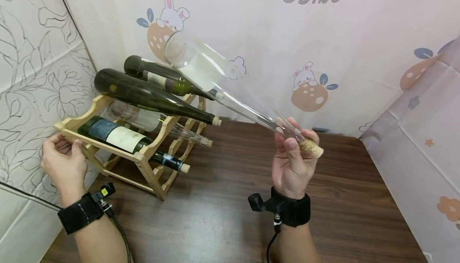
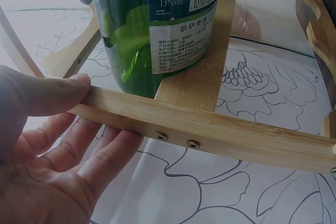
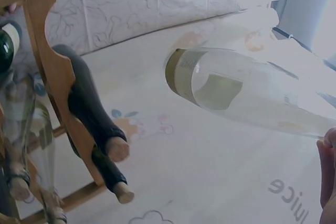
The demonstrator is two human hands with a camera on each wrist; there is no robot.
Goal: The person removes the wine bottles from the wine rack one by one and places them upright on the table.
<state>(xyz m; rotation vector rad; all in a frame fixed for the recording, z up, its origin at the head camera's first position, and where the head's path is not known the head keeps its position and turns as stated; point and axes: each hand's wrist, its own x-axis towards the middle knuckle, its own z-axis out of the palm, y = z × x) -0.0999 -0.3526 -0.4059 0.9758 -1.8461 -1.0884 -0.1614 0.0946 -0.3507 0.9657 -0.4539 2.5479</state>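
My right hand (image 1: 294,161) grips a clear glass bottle (image 1: 205,65) by its neck, close to the cork (image 1: 312,148). The bottle is held in the air at a slant, its base up to the left. In the right wrist view a pale label shows on the clear bottle (image 3: 220,85). On the left, my left hand (image 1: 66,161) holds a corner of the wooden wine rack (image 1: 143,157). From the left wrist view, the thumb lies over the rack's rail (image 2: 210,124) with the fingers beneath it.
Corked bottles lie in the rack: a labelled green bottle (image 1: 122,135), a dark green bottle (image 1: 151,97), another dark bottle (image 1: 158,80) behind it and a clear one (image 1: 183,132). The rack stands on a dark wooden table (image 1: 215,199), with printed sheets (image 1: 359,55) behind.
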